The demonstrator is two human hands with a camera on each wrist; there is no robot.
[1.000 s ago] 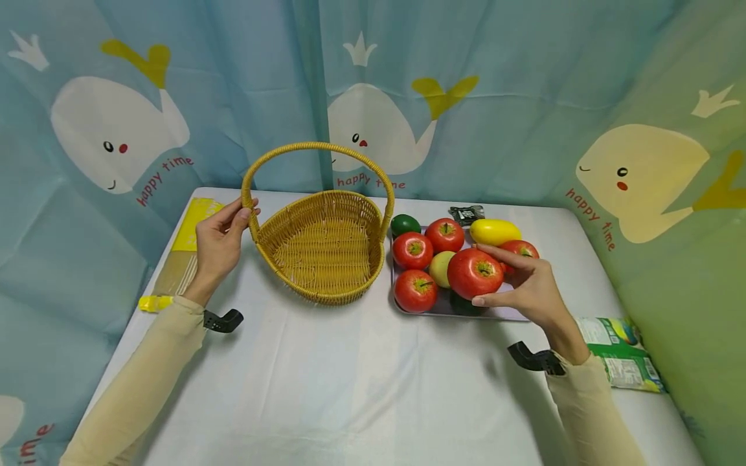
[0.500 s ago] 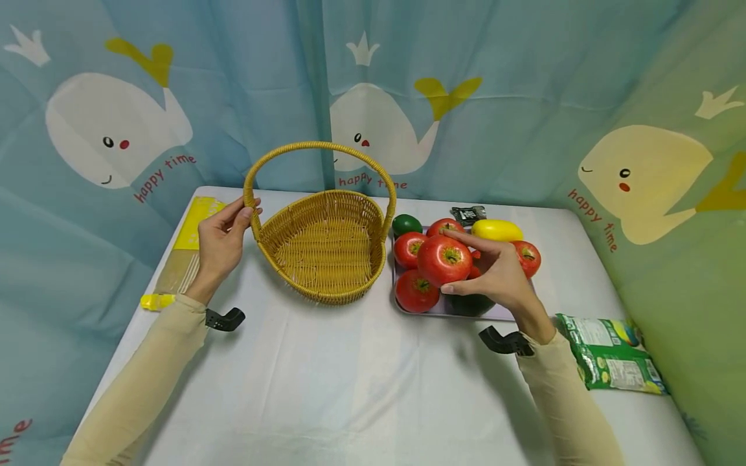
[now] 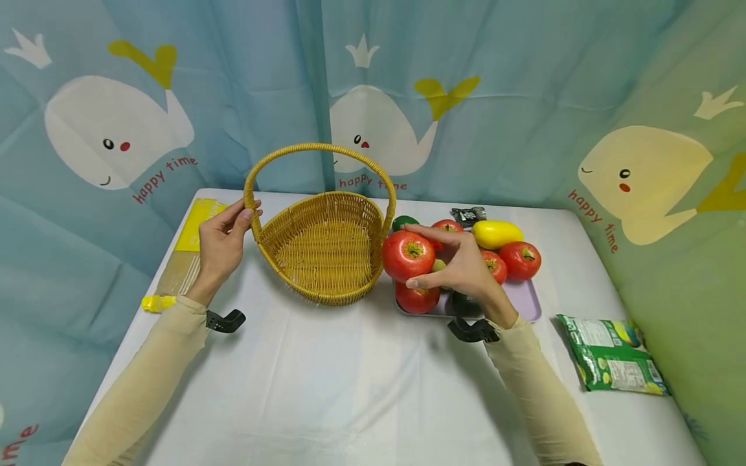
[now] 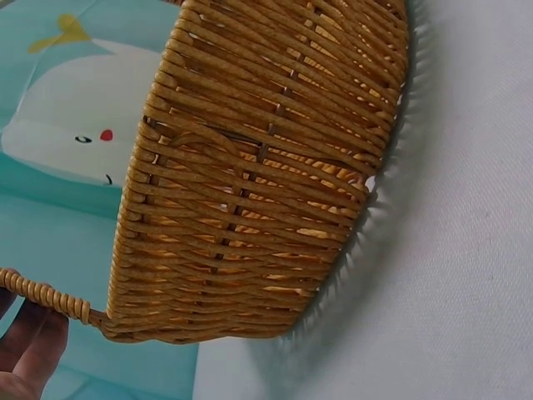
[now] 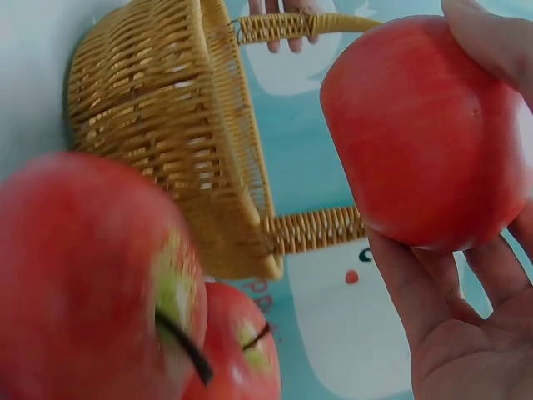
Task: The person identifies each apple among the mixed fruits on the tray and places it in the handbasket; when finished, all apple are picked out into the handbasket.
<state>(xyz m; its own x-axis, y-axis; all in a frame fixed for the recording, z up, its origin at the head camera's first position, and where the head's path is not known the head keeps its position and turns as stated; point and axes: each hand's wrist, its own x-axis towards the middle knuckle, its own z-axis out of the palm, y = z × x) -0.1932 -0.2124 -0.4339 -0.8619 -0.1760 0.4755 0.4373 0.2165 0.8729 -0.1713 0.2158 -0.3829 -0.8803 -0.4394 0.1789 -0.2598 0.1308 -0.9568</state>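
A yellow wicker basket (image 3: 323, 259) with a tall arched handle stands on the table, its inside bare. My left hand (image 3: 223, 243) pinches the left foot of that handle between thumb and fingers, as the left wrist view also shows at the handle (image 4: 46, 293). In my right hand (image 3: 460, 262) is a red apple (image 3: 408, 255), gripped between thumb and fingers above the left side of a lilac tray (image 3: 527, 301). The apple (image 5: 429, 133) overlaps the basket's right rim edge in the head view. Below it on the tray another red apple (image 3: 417, 299) shows.
The tray also bears more red apples (image 3: 520, 260), a yellow mango-shaped fruit (image 3: 497, 234) and dark green fruits (image 3: 463, 304), partly hidden by my right hand. Behind lies a small black packet (image 3: 469, 215). A green packet (image 3: 614, 355) lies at right, a yellow-topped bag (image 3: 189, 246) at left.
My right hand has carried the red apple leftward across the tray toward the basket, uncovering the apples on the tray's right side. My left hand keeps its hold on the handle.
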